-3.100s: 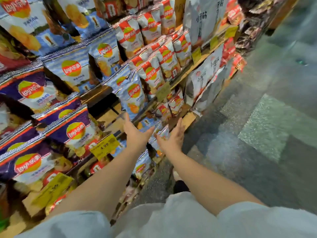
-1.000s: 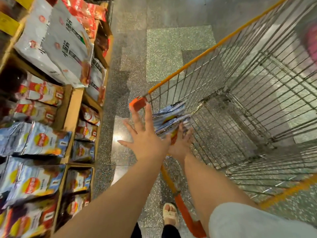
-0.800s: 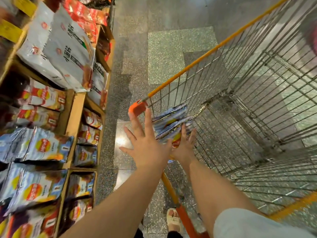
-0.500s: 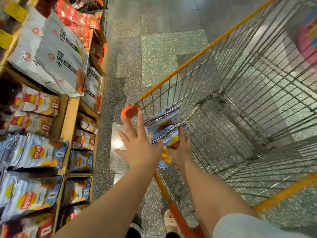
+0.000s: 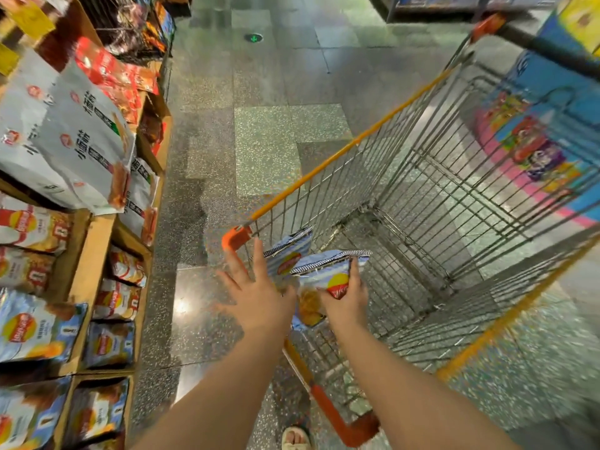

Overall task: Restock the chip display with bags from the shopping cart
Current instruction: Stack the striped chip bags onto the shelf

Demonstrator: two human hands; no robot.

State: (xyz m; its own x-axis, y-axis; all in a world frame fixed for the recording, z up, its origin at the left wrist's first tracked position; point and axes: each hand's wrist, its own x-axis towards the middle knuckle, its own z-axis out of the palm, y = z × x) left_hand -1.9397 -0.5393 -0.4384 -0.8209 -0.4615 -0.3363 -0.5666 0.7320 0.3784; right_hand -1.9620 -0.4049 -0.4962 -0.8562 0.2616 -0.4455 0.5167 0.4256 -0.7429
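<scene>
A wire shopping cart (image 5: 402,203) with orange-yellow rims stands to my right on the aisle floor. Two blue-and-white striped chip bags lean in its near left corner. My right hand (image 5: 345,303) grips the nearer chip bag (image 5: 328,274) from below, thumb over its front. The second chip bag (image 5: 287,258) stands just behind it against the cart wall. My left hand (image 5: 259,293) hovers with fingers spread beside the bags, over the cart's rim, holding nothing. The chip display (image 5: 39,323) with blue and red bags fills the wooden shelves on my left.
Large white snack bags (image 5: 74,138) hang out over the upper shelf at left. A colourful blue and pink display (image 5: 545,131) stands beyond the cart at right. Speckled stone floor (image 5: 259,125) runs between shelves and cart. A sandalled foot (image 5: 293,438) shows below.
I turned from the shelves to the cart. Within the last second my right hand closed on the nearer chip bag and tilted it up; my left hand stayed spread beside it.
</scene>
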